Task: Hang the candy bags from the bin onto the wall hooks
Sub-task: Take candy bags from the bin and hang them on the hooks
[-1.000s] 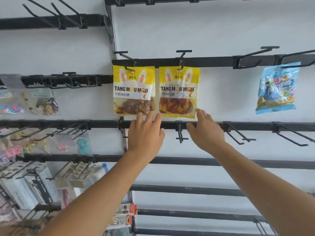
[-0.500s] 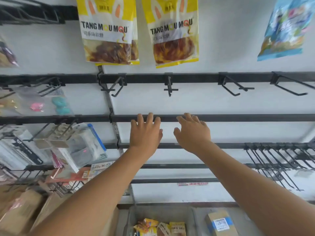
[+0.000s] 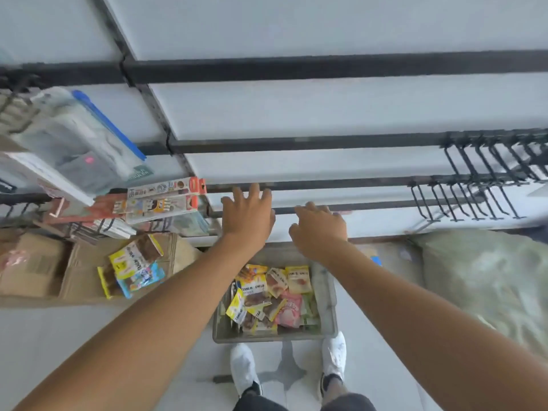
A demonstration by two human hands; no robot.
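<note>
From the head camera, looking steeply down the wall, both arms reach forward with nothing in them: the left hand point(image 3: 247, 216) is spread flat with fingers apart, and the right hand point(image 3: 318, 225) is loosely open with fingers slightly curled, neither one holding a bag. They hang in front of the lowest black horizontal wall rails point(image 3: 341, 185), above the far edge of the grey rectangular plastic bin point(image 3: 329, 327) that stands on the pale floor just ahead of the person's white shoes point(image 3: 243, 369). That placement makes sense: the bin sits directly under the working stretch of wall, so a bag can be lifted straight up without a step to either side. The small candy bags point(image 3: 274, 295), mostly yellow with dark printed panels plus a pink one and a green one, lie in a loose heap inside the bin, overlapping at odd angles, so a single one will probably need picking out by an edge or by its header. To the right, a dense cluster of bare black wire hooks point(image 3: 486, 179) juts from the rails, free to take stock. To the left, flattened brown cardboard boxes point(image 3: 41, 268) carry a few more yellow and blue candy packets point(image 3: 133, 268), well apart from the bin. The open, empty hands above the bin suggest the next bag is about to be fetched.
</note>
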